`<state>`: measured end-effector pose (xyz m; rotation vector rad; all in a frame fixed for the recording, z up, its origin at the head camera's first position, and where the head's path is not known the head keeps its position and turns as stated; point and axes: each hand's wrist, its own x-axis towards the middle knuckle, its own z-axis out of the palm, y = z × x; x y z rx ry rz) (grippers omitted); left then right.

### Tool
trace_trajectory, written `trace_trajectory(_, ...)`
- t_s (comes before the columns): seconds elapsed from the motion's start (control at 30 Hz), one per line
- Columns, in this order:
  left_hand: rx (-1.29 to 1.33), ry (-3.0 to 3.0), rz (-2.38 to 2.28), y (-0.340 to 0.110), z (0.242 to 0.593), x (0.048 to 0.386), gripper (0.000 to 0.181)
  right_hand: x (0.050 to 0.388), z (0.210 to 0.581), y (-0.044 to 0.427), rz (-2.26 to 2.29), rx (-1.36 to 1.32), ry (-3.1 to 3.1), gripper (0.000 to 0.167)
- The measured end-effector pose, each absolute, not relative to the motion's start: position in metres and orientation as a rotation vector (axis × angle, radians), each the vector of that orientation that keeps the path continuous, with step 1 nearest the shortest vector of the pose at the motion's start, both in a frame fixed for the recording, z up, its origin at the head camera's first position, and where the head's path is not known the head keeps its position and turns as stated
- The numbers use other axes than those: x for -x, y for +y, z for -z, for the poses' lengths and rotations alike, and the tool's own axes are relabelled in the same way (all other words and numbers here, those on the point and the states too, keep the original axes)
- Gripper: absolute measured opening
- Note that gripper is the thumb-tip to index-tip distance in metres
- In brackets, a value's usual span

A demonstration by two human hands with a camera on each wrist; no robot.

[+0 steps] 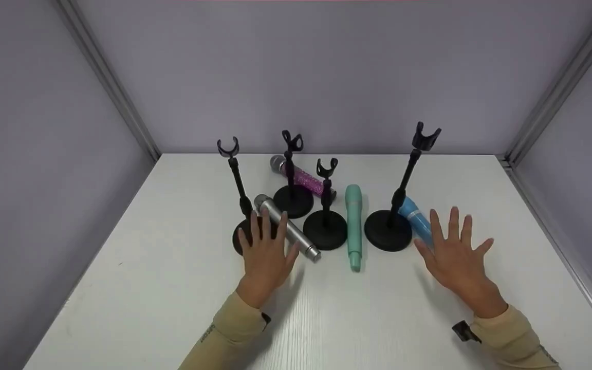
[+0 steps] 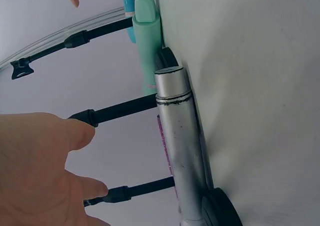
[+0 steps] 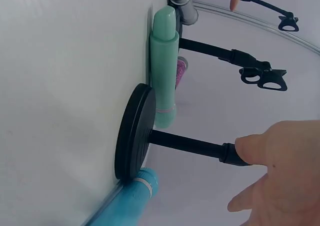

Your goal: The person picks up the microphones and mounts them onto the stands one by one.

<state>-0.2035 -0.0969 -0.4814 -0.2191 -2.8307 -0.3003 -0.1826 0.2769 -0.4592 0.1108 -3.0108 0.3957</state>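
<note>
My left hand (image 1: 265,257), fingers spread, hovers over the base of the leftmost black microphone stand (image 1: 239,180), beside a silver microphone (image 1: 292,231). In the left wrist view that silver microphone (image 2: 177,136) lies on the table, apart from the hand. My right hand (image 1: 458,262), also spread and holding nothing, is above the table next to a blue microphone (image 1: 417,218), whose lower end it hides. Left of it rises the tallest black stand (image 1: 404,180). A mint green microphone (image 1: 354,226) lies between the hands, and a pink glittery microphone (image 1: 306,181) lies farther back.
Two more black stands, one at the back (image 1: 293,200) and a short one (image 1: 326,228), stand in the middle with their clips unoccupied. The white table (image 1: 147,288) meets grey-lilac walls (image 1: 316,77) at the back and sides.
</note>
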Motion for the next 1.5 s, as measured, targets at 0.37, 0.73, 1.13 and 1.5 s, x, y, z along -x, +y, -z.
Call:
trace_trajectory(0.37, 0.509, -2.842, 0.565, -0.099, 0.463, 0.203, 0.049, 0.201, 0.435, 0.3, -0.526, -0.167, -2.984, 0.067)
trace_trajectory(0.73, 0.819, -3.063, 0.807, -0.091, 0.439, 0.21, 0.049, 0.245, 0.424, 0.315, -0.626, -0.265, -3.069, 0.051)
trace_trajectory(1.13, 0.918, -3.06, 0.794, -0.077, 0.433, 0.21, 0.05, 0.287, 0.434, 0.313, -0.625, -0.283, -3.234, 0.056)
trace_trajectory(1.5, 0.964, -3.094, 0.831, -0.068, 0.433, 0.209, 0.052, 0.3, 0.446, 0.314, -0.633, -0.143, -3.382, 0.066)
